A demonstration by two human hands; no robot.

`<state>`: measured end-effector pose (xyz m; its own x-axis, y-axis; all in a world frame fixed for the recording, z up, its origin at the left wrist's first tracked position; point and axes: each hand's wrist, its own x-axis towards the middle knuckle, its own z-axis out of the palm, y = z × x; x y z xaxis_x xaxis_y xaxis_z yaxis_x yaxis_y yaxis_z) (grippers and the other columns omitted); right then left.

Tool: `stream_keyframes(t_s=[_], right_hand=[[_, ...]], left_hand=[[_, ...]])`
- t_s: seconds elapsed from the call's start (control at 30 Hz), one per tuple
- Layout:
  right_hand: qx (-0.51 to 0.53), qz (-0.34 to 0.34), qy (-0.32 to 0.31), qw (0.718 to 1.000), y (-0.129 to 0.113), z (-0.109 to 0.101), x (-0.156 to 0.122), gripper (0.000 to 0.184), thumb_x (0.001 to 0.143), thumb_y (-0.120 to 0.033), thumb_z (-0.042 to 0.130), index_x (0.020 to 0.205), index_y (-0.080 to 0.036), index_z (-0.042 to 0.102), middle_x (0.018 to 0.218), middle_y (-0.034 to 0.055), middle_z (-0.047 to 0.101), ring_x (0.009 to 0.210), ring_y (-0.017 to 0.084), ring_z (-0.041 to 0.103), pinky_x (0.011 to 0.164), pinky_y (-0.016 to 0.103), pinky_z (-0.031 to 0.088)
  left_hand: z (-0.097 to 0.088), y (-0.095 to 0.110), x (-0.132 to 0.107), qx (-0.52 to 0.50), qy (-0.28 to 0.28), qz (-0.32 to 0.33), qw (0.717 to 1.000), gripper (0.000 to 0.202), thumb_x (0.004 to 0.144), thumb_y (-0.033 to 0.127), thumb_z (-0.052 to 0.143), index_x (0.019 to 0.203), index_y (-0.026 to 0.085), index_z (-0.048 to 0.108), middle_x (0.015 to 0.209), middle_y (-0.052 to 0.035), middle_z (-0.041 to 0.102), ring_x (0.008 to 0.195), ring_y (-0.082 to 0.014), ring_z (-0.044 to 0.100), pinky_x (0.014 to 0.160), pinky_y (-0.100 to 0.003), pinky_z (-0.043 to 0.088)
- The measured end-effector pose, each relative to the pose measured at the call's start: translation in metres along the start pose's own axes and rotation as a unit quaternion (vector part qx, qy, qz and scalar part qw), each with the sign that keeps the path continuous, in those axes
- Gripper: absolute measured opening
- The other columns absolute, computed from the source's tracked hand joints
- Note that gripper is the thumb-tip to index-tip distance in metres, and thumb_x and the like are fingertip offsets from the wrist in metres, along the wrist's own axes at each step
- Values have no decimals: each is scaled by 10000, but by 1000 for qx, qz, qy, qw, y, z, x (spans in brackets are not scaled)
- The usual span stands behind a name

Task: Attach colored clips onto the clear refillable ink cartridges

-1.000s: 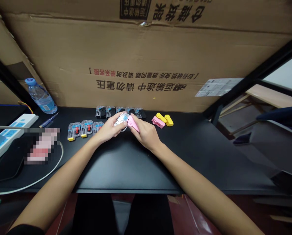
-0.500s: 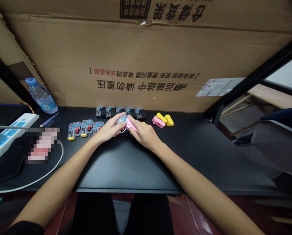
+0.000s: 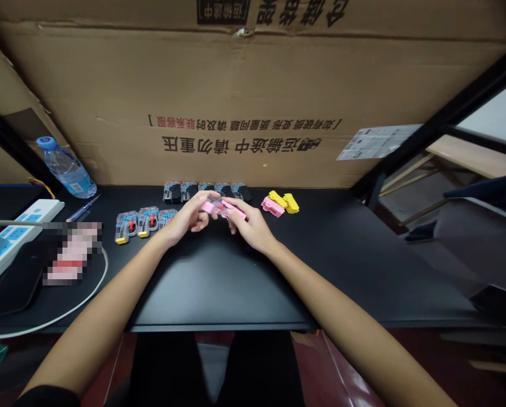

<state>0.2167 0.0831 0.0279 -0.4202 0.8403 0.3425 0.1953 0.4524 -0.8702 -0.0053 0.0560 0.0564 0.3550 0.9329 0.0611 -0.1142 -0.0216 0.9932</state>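
Note:
Both of my hands meet over the back middle of the black table [image 3: 219, 282]. My left hand [image 3: 188, 217] pinches a small clear plastic cartridge with a pink clip [image 3: 223, 207] on it, and my right hand [image 3: 251, 226] grips the same piece from the right, fingers curled. Just left of my left hand lie three clear cartridges with yellow ends [image 3: 139, 222]. A row of several clear cartridges with black clips [image 3: 204, 191] lines the back edge. Right of my hands sit loose pink and yellow clips [image 3: 278, 204].
A large cardboard box [image 3: 253, 102] walls off the back of the table. A water bottle [image 3: 65, 168] and a pen [image 3: 82, 208] lie at the back left. A white power strip [image 3: 13, 234], a dark pad and a white cable [image 3: 66, 308] occupy the left side.
The pink clip has gone from tilted up in my right fingers to lying level on the clear cartridge. Both hands shifted slightly back and closer together.

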Motion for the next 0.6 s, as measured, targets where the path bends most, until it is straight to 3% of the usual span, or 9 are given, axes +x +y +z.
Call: stream_keyframes(t_s=[0.1, 0.2, 0.27, 0.33, 0.4, 0.5, 0.6], right_hand=[[145, 77, -20, 986, -5, 1, 2, 473, 999, -567, 642, 1250, -172, 715, 606, -57, 608, 451, 129, 549, 479, 263, 487], [231, 120, -46, 964, -6, 3, 3, 386, 961, -570, 675, 1059, -196, 672, 524, -87, 553, 378, 106, 455, 448, 249, 469], [276, 137, -41, 951, -6, 5, 3, 356, 948, -575, 663, 974, -226, 600, 495, -97, 540, 353, 102, 419, 432, 245, 462], [304, 142, -29, 942, -5, 7, 4, 354, 940, -584, 644, 925, -248, 534, 486, -100, 542, 342, 102, 406, 420, 243, 454], [309, 145, -23, 940, -4, 7, 5, 353, 945, -582, 630, 902, -256, 501, 487, -98, 543, 342, 104, 410, 419, 245, 459], [267, 145, -3, 953, -3, 6, 6, 367, 975, -604, 604, 916, -253, 516, 542, -81, 570, 366, 114, 469, 419, 255, 476], [197, 109, 40, 973, -3, 5, 6, 410, 961, -648, 660, 1014, -252, 570, 771, -32, 661, 501, 131, 606, 456, 268, 533]], left_hand=[[0, -2, -3, 155, 27, 74, 985, 537, 1012, 663, 548, 1339, 240, 598, 822, 11, 596, 569, -119, 451, 525, -256, 337], [0, -3, -5, 353, 81, 149, 920, 384, 1003, 546, 667, 1218, 227, 679, 726, 37, 516, 633, -139, 468, 634, -274, 393], [-1, -5, -4, 394, 106, 184, 894, 332, 1007, 516, 671, 1140, 214, 710, 822, 3, 569, 711, -155, 513, 703, -291, 444], [1, -6, -3, 371, 105, 200, 901, 333, 1008, 513, 662, 1112, 201, 719, 991, -46, 642, 826, -177, 583, 783, -311, 498], [3, -9, -1, 323, 84, 184, 924, 343, 1014, 511, 644, 1147, 201, 707, 1095, -67, 697, 924, -199, 645, 852, -328, 529], [7, -14, 2, 249, 75, 132, 957, 340, 1011, 518, 625, 1118, 200, 678, 1008, -44, 741, 912, -208, 695, 859, -336, 549], [7, -17, 3, 220, 102, 104, 964, 338, 975, 538, 641, 1012, 201, 649, 864, -13, 702, 800, -195, 683, 779, -319, 548]])
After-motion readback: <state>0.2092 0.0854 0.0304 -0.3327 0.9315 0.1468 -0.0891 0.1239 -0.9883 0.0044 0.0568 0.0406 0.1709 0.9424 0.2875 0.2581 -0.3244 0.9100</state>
